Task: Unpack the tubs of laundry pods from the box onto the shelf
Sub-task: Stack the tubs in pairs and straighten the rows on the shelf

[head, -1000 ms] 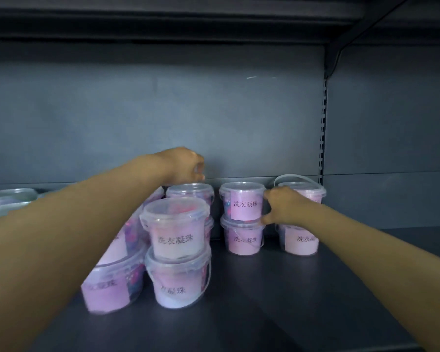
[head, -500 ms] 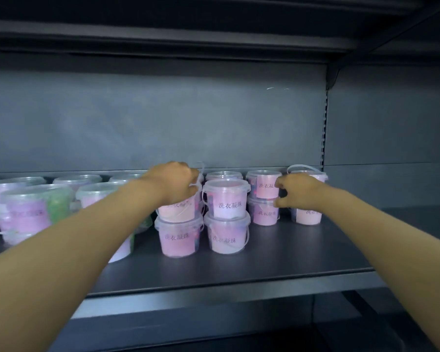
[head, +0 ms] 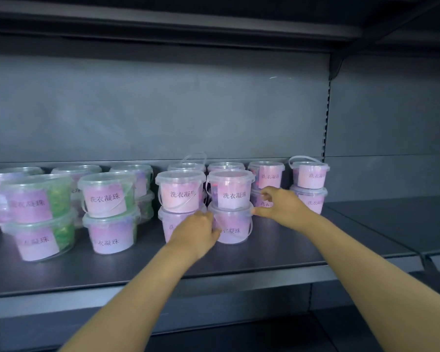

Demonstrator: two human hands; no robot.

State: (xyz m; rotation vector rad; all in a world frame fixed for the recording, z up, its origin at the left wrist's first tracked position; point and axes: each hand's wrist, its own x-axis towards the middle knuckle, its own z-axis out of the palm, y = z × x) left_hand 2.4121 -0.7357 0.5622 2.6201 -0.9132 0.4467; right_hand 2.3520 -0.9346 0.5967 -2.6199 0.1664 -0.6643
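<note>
Tubs of laundry pods stacked two high along dark shelf (head: 277, 252). My left hand (head: 197, 231) curls loosely against bottom front tub (head: 233, 226), grip unclear. My right hand (head: 281, 205), fingers half spread, touches that stack's right side, holding nothing

Dark grey shelf (head: 277, 252) — looks like painted metal, matt, smooth, with a dull sheen along its front lip. The back panel (head: 163, 110) has the same flat grey finish. Tubs (head: 230, 191) are clear plastic, slightly frosted, smooth, catching soft highlights on lids and rims; thin translucent plastic handles (head: 299, 158) loop over some. Each carries a matt paper-like pink label (head: 181, 196) with black print. Through the walls — glossy-looking pink and purple contents, green in the left tubs (head: 60, 196).
</note>
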